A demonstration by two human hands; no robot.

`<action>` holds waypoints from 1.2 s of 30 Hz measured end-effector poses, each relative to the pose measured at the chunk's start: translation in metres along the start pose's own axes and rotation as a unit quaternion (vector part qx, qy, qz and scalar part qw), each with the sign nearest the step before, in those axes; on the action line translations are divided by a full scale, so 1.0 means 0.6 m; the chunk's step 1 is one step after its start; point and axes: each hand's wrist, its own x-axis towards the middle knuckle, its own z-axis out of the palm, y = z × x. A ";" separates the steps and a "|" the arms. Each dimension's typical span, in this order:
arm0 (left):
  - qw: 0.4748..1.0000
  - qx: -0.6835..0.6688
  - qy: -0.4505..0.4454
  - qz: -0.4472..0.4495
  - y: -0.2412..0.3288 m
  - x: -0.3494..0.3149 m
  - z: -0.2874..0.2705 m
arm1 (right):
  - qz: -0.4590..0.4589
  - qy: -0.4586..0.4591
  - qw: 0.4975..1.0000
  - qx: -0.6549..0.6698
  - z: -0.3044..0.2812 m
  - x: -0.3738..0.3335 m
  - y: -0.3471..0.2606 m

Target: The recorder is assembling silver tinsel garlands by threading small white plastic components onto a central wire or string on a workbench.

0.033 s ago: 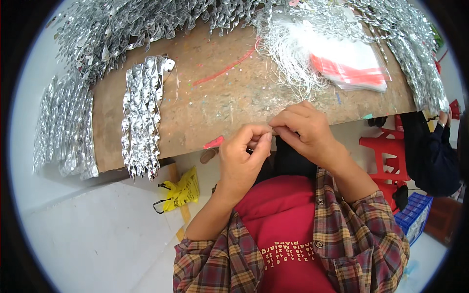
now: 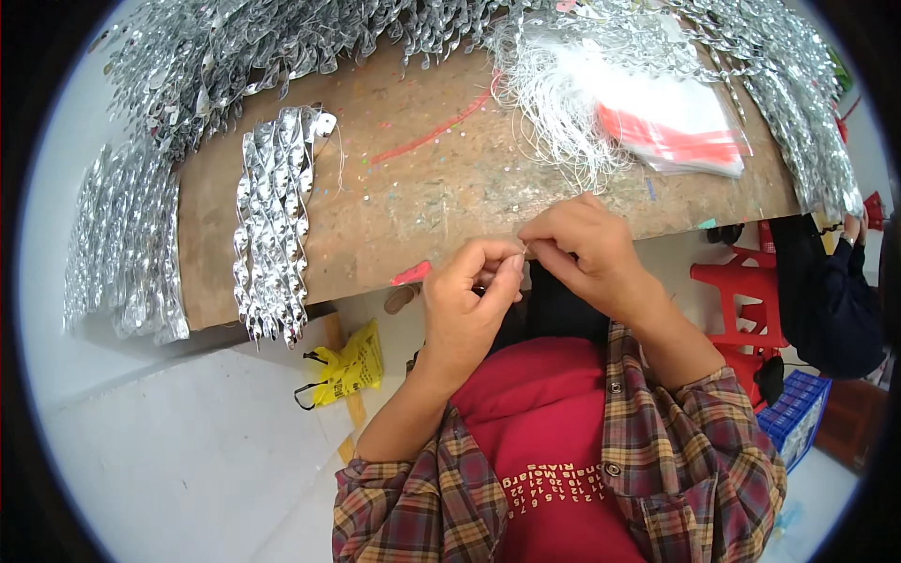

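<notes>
My left hand [image 2: 474, 296] and my right hand [image 2: 589, 251] meet in front of me at the table's near edge. Both are closed in a pinch, thumb against fingers, their tips almost touching. Whatever lies between the fingertips is too small to make out. On the wooden table [image 2: 413, 202], beyond my right hand, lies a tangled bundle of white strings [image 2: 554, 122]. A stack of clear plastic bags with a red band [image 2: 671, 136] rests beside it. To the left, a bunch of twisted silver foil strips [image 2: 272, 225] hangs partly over the near edge.
Heaps of silver strips [image 2: 319, 42] line the far side; more hang at the left end [image 2: 127, 244] and right end [image 2: 798, 122]. Below are a yellow bag [image 2: 352, 366], red stools [image 2: 741, 296] and a blue crate [image 2: 796, 413]. Another person in dark clothes [image 2: 840, 310] is at the right.
Both hands have shifted very slightly to the right, still pinched together. Everything else looks the same.
</notes>
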 end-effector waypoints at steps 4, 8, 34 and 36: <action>0.992 -0.123 -0.018 -0.033 -0.005 -0.003 0.002 | 0.085 0.031 0.988 0.124 0.009 -0.008 -0.005; 0.988 -0.156 0.006 0.005 -0.013 0.000 0.007 | 0.260 -0.004 0.813 0.521 0.014 -0.008 -0.008; 0.990 0.065 0.082 0.096 -0.010 0.006 0.012 | 0.024 0.019 0.996 0.088 -0.008 0.015 -0.011; 0.991 -0.130 0.042 -0.010 -0.002 0.006 0.009 | 0.033 0.029 0.994 0.104 -0.006 0.010 -0.012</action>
